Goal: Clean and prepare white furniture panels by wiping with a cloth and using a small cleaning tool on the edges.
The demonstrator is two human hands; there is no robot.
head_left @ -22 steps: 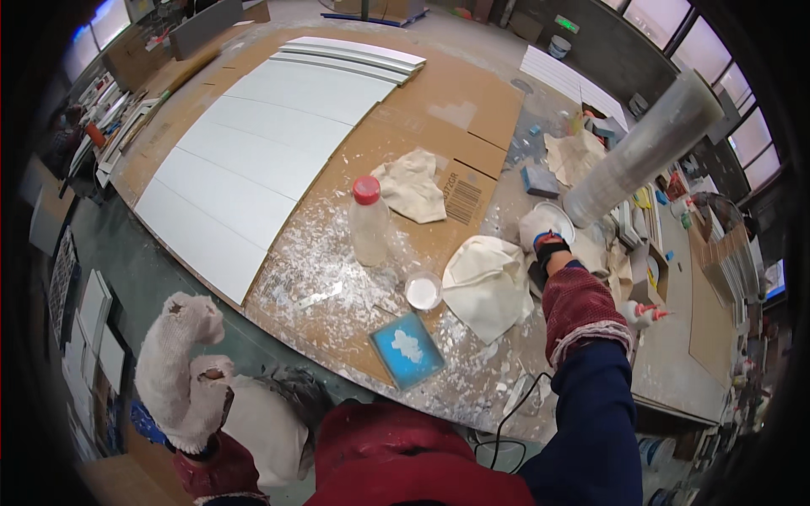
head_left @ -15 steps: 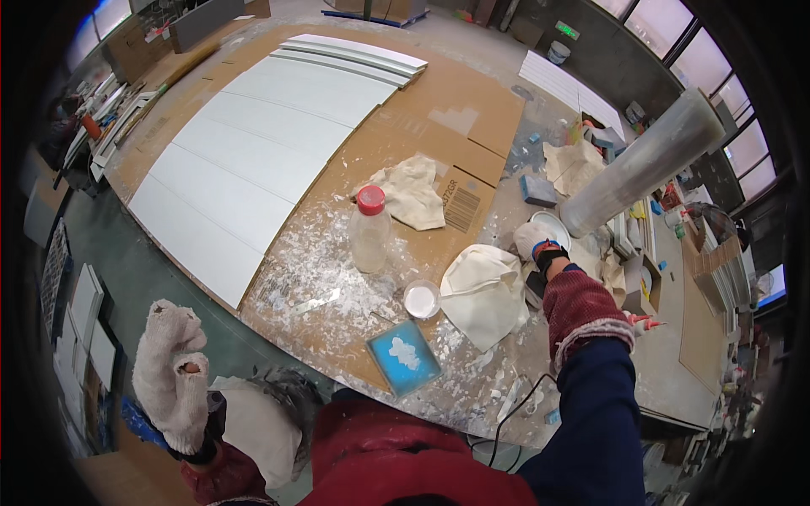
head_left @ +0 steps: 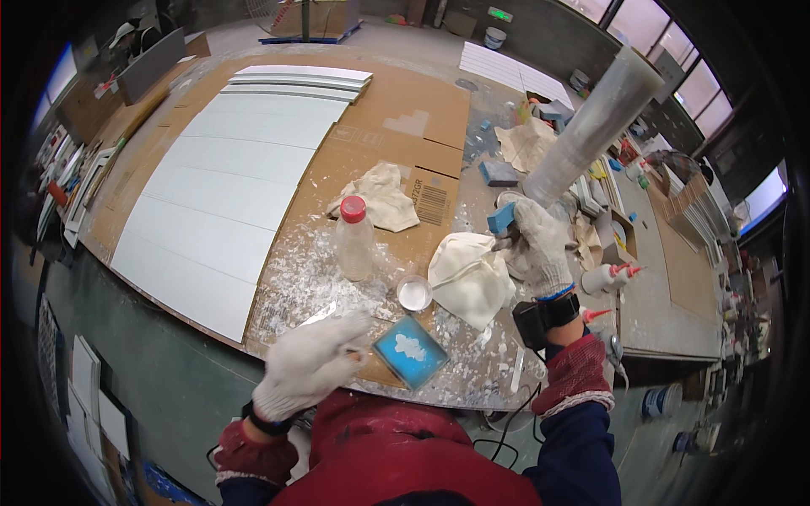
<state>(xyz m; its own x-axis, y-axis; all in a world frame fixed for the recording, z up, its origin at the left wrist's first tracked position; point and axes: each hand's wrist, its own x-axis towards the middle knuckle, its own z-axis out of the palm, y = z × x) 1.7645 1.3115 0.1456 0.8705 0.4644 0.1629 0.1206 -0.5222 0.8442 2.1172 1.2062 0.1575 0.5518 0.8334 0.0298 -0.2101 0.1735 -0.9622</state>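
Plastic, translucent: the long tube (head_left: 595, 126) rises slantwise from the right hand (head_left: 540, 249) toward the upper right, its open end well above the bench (head_left: 169, 371).
Head view, right hand: gloved in white knit, fingers wrapped around the tube's lower end; a small blue block (head_left: 501, 218) sits pressed against the same fingers — whether it is gripped too I cannot tell.
Head view, left hand: gloved (head_left: 312, 363), loosely curled, over the bench edge beside the blue tray (head_left: 411, 350) with its white dab; it seems to hold nothing, though something thin and pale lies just by the fingers.
Handling of the tube: probably light and stiff but thin-walled, smooth under a knit glove; held at one end it will lever hard, so a grip nearer the middle would steady it.
Around: a clear bottle (head_left: 353, 239) with red cap stands on cardboard (head_left: 405, 110) crusted with white flakes, a small round lid (head_left: 414, 293) near it, a cream cloth (head_left: 468, 274) just left of the right hand, white panels (head_left: 211, 194) laid side by side at far left.
Change from earlier: the left hand hung low, off the bench at lower left — now it is up at the bench edge by the tray; the right hand keeps the tube at much the same slant.
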